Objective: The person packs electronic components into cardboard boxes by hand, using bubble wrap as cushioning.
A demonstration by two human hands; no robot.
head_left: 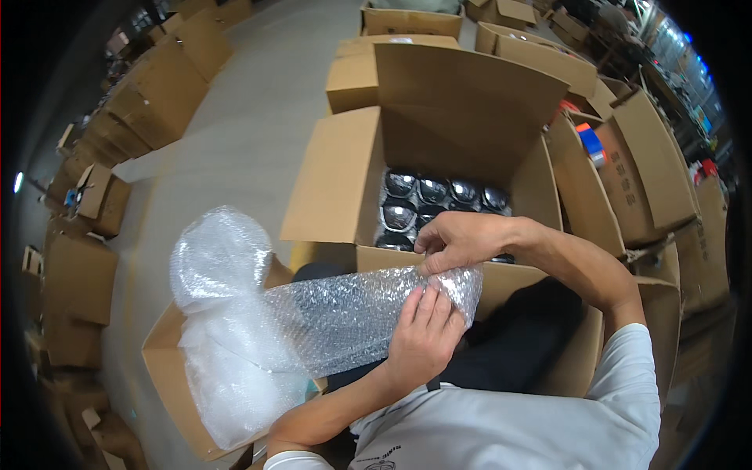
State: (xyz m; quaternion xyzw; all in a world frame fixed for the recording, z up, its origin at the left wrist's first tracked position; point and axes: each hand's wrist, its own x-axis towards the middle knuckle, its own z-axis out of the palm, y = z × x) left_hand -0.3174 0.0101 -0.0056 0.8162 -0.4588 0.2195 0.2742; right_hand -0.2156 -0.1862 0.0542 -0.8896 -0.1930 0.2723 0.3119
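Note:
A sheet of bubble wrap point(337, 313) stretches across my lap, and both hands work at its right end. My left hand point(427, 333) presses on the wrap from the near side, fingers close together. At the sheet's far edge, my right hand point(466, 239) pinches the wrap between curled fingers and thumb. The end under my hands is bunched and bulging; whether it encloses something, I cannot tell. Leftward, the sheet runs to a bulky heap of bubble wrap point(223, 258) on a carton point(168, 345). Just beyond my right hand, an open carton point(329, 180) holds rows of glossy black domed pieces point(399, 215).
Open cartons point(650, 172) crowd the right side, one with a blue and orange small box point(591, 145). More cartons point(411, 22) stand behind the open one. Tall cartons point(160, 98) line the left beyond the grey floor point(258, 102).

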